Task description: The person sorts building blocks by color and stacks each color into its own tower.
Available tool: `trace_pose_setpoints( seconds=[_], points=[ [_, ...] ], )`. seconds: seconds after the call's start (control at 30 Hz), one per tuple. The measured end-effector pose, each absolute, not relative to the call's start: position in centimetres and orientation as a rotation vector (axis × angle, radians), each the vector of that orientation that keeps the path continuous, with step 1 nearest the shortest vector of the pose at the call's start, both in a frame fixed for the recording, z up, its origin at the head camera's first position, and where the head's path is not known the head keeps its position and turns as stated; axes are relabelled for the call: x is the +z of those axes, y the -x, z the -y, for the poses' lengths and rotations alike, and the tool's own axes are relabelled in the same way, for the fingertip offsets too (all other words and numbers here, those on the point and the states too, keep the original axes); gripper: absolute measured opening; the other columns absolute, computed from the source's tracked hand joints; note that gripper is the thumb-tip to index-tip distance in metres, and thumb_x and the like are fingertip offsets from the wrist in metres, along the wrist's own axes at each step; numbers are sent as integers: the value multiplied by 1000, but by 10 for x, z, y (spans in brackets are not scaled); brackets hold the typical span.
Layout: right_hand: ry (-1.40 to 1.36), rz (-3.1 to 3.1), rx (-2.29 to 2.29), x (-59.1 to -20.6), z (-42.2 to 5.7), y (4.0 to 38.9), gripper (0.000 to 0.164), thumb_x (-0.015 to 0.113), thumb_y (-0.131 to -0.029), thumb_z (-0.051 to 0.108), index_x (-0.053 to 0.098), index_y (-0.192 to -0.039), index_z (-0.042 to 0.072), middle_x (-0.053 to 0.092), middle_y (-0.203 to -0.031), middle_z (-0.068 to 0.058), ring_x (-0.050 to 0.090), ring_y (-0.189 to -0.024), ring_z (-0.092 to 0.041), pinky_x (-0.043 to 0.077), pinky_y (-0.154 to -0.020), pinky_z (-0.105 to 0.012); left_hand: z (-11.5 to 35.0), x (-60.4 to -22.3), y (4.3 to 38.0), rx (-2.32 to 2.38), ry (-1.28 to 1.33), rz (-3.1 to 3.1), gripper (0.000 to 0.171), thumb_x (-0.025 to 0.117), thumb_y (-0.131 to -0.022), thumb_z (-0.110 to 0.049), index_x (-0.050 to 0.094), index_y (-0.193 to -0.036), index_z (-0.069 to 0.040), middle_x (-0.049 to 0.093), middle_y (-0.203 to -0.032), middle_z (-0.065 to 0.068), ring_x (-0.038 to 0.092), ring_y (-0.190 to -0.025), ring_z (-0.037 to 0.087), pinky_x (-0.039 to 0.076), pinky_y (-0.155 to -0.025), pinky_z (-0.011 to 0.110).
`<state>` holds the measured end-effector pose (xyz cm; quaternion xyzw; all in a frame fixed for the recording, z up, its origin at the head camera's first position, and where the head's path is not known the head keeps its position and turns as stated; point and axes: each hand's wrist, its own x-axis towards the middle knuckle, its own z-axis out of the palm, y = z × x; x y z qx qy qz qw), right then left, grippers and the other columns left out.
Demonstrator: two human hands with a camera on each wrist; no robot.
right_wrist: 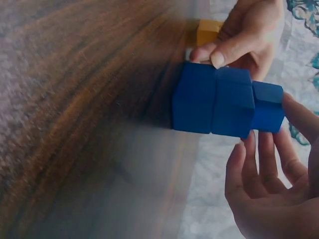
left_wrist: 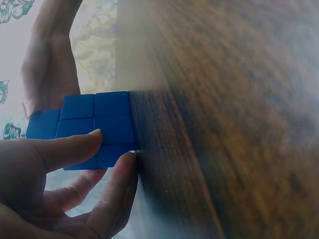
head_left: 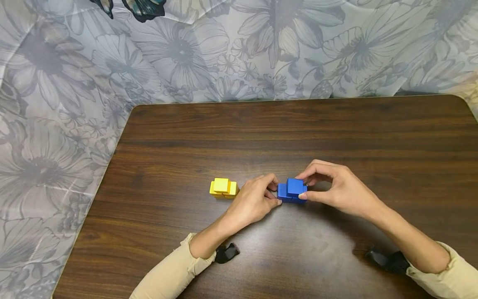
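Blue cubes (head_left: pixel 283 193) are stacked on the table, with a single blue cube (head_left: pixel 295 187) on top of the wider layers. At the left end of the stack, my left hand (head_left: pixel 255 198) holds the lower cubes between thumb and fingers. My right hand (head_left: pixel 345 189) pinches the top cube from the right, its thumb at the near side. In the right wrist view the other right fingers (right_wrist: pixel 266 172) are bent beneath that cube's level. A similar stack of yellow blocks (head_left: pixel 224 188) stands just left of my left hand.
The dark wood-grain table (head_left: pixel 179 141) has its back edge against a grey floral cloth (head_left: pixel 224 54). A dark wrist strap (head_left: pixel 226 253) is on the left wrist, and another (head_left: pixel 388 261) is on the right.
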<state>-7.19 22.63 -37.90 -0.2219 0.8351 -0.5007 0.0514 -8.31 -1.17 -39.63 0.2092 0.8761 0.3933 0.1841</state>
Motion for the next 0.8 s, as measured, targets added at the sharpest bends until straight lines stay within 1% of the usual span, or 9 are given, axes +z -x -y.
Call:
trace_pose_setpoints(
  seconds=[0.43,0.6,0.8],
  points=[
    [785,-2557,-1545,-383,-225,70,40,86,-76,4,69,-107,21,66,-101,10,64,-86,-11,53,-76,-23,12,-397,83,1121,-599,-2474,32,81,-82,-7,66,-110,-11,68,-102,2,64,-79,1,51,-69,14],
    [809,-2543,-1555,-384,-225,70,42,87,-75,5,69,-109,22,66,-103,11,65,-86,-11,54,-76,-23,12,-397,82,1123,-602,-2479,33,80,-82,-6,66,-111,-10,68,-102,3,64,-78,1,51,-68,13],
    [822,-2527,-1571,-383,-227,70,45,85,-76,3,68,-114,19,66,-108,9,65,-92,-12,54,-79,-24,11,-395,79,1064,-609,-2507,40,82,-81,-8,65,-118,-9,67,-105,3,64,-80,2,51,-68,12]
  ],
)
